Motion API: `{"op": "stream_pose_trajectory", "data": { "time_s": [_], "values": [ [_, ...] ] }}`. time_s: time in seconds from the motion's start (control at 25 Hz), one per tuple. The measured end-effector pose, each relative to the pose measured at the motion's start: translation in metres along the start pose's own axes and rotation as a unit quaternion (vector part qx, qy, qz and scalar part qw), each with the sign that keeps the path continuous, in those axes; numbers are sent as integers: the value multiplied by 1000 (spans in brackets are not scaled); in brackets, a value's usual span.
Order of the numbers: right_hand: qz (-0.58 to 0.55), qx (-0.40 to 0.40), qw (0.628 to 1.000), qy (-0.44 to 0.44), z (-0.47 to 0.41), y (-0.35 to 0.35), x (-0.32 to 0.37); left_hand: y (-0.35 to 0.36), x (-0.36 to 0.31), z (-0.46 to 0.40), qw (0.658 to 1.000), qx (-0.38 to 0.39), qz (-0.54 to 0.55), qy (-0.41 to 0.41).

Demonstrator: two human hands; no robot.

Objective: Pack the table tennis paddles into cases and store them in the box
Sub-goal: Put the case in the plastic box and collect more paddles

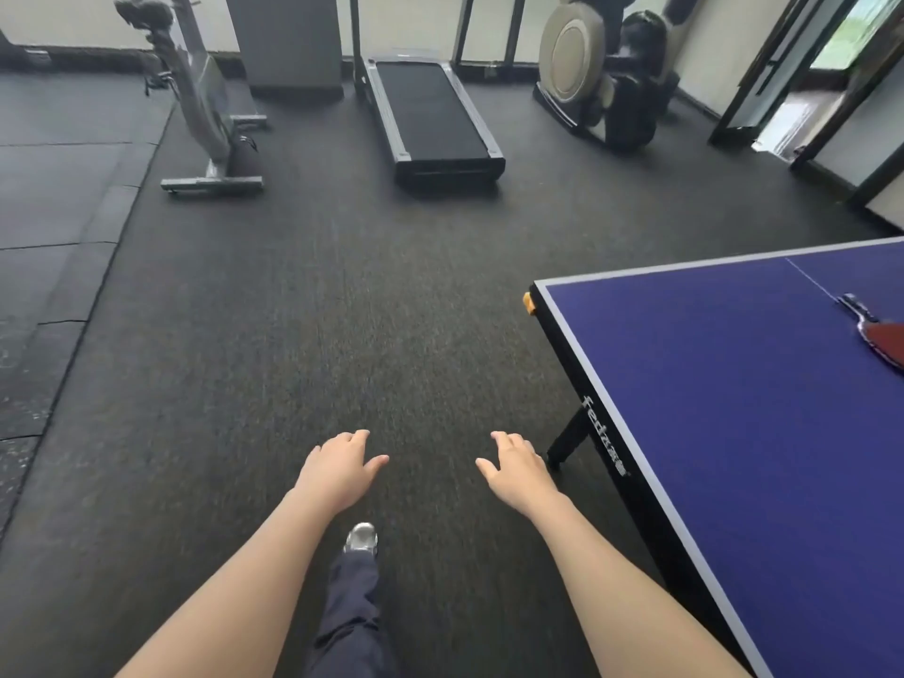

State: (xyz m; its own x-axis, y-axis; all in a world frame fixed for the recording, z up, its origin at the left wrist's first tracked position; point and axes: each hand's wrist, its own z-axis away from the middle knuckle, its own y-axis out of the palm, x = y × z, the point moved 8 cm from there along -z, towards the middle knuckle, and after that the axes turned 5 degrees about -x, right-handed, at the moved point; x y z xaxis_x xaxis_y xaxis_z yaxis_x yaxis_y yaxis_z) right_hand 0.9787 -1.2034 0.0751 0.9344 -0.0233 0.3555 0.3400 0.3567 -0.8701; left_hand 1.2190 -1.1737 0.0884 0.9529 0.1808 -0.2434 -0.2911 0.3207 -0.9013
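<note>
Left hand (337, 469): held out over the floor (274, 335), palm down, fingers (354, 438) loosely spread; nothing is gripped.

Right hand (519, 469): held out level with the left, fingers (506, 440) loosely spread; nothing is gripped. It is near the corner of the tabletop (709, 384) but apart from it.

Paddle (880, 335): one red-faced paddle with a dark handle is seen lying flat on the blue tabletop at the far right edge of view, partly cut off by the frame. It is well apart from both hands. Whether a second paddle lies beyond the frame cannot be told.

Cases and box: none is visible.

Surroundings: a treadmill (433, 124), an exercise bike (205, 115) and a massage chair (601, 75) are ranged along the far wall. One shoe (361, 536) and a dark trouser leg (350, 609) are seen between the forearms.

Progress: the task is judged to be at its very start. The visible paddle is uncased and untouched; casing and storing in the box are all left to be done.
</note>
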Motion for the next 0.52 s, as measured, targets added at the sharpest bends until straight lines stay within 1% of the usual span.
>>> {"op": "stream_pose_trajectory", "data": {
  "time_s": [0.16,0.24,0.4,0.52],
  "values": [
    [-24,-24,999,23,-112,-28,42,-50,38,-121,999,-1,-36,5],
    [-23,-34,999,32,-163,-50,60,-81,41,-182,999,-2,-47,13],
    [-50,-53,996,56,-259,-95,79,-136,19,-289,998,-1,-30,49],
    [-63,-73,991,90,-324,-126,65,-160,-10,-364,996,7,-39,84]
  ]
}}
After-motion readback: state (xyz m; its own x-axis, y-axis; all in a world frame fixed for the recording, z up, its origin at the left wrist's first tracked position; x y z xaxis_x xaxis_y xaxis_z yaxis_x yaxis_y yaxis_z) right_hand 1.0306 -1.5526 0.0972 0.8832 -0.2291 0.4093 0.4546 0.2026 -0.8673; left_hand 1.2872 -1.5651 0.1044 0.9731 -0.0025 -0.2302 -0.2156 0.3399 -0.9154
